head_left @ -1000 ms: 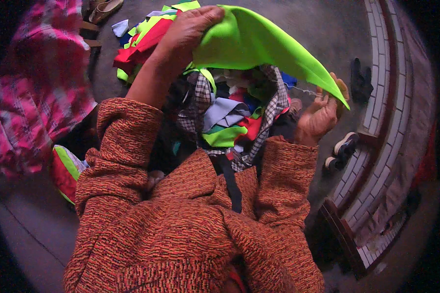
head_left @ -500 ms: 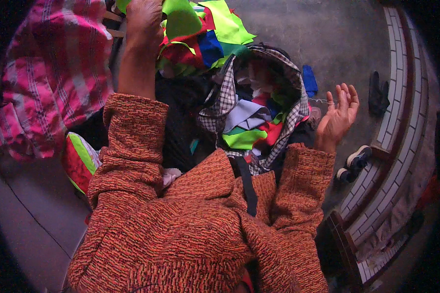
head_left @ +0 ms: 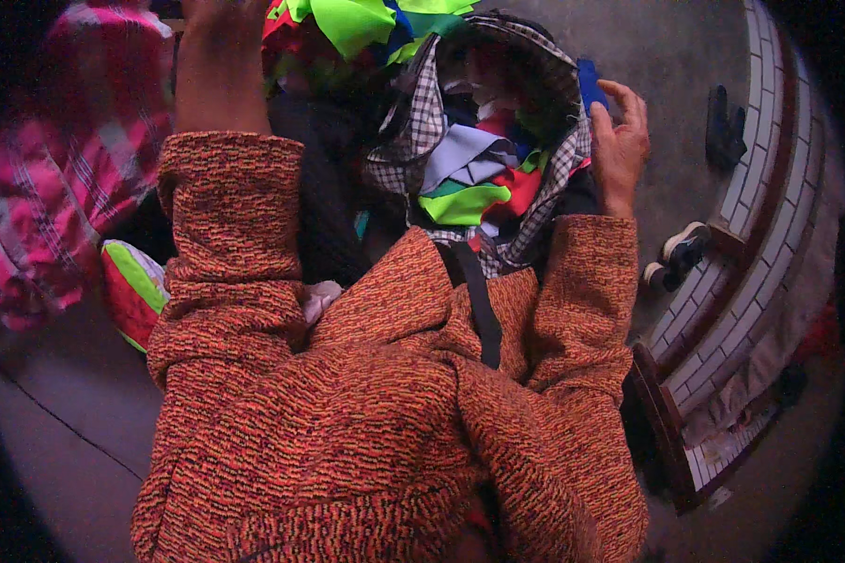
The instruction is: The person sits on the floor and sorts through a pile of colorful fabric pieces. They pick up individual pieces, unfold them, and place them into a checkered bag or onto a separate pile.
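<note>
My right hand is just right of a checked cloth bag with a wide mouth. Its fingers curve, with thumb and forefinger apart, at the edge of a blue cloth scrap; I cannot tell whether they touch it. Inside the bag lie a pale grey piece, a lime-green piece and a red piece. My left hand reaches up past the top edge, so its fingers are out of view. Beside it is a heap of lime, red and blue scraps.
A pink plaid cloth hangs at the left, above a red and lime fabric piece. Dark shoes stand at the right by a white-tiled step. A dark object lies on the floor nearby.
My right hand has swung left and up to the blue scrap, its fingers now curved. My left arm has moved up and left, taking the fingers out of view. The whole view has shifted.
</note>
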The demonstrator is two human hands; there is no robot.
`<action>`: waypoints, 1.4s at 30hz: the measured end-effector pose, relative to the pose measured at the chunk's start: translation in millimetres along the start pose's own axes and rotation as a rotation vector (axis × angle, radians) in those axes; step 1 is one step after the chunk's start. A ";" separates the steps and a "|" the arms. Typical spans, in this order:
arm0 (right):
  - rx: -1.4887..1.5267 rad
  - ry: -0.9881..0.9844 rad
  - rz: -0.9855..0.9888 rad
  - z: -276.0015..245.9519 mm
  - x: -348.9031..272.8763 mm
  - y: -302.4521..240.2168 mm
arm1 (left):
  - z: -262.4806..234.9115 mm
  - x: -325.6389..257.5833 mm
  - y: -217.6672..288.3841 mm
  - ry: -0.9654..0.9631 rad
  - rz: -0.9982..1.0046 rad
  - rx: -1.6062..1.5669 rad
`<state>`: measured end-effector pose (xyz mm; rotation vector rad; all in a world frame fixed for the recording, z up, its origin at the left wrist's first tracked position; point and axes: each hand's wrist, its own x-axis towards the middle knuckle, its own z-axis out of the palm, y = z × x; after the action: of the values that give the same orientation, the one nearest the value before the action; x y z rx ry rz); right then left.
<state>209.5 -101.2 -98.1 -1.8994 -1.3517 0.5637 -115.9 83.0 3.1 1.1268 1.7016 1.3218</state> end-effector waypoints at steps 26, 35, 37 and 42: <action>-0.671 -0.880 -0.328 188.0 -172.9 109.5 | 61.9 -117.6 31.1 -0.855 0.028 -0.038; -0.314 -0.961 -0.195 117.4 -113.8 61.8 | 63.0 -100.1 29.3 -0.851 -0.039 -0.123; -0.130 -0.920 -0.151 85.6 -100.4 37.8 | 64.9 -94.7 25.2 -0.855 -0.071 -0.158; 0.551 -0.688 0.270 27.3 -68.6 -20.1 | 67.5 -83.6 19.1 -0.898 -0.144 -0.218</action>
<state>153.6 -153.2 -104.2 -1.4732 -1.1479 1.6516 -19.3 32.4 6.6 1.1842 0.9259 0.7015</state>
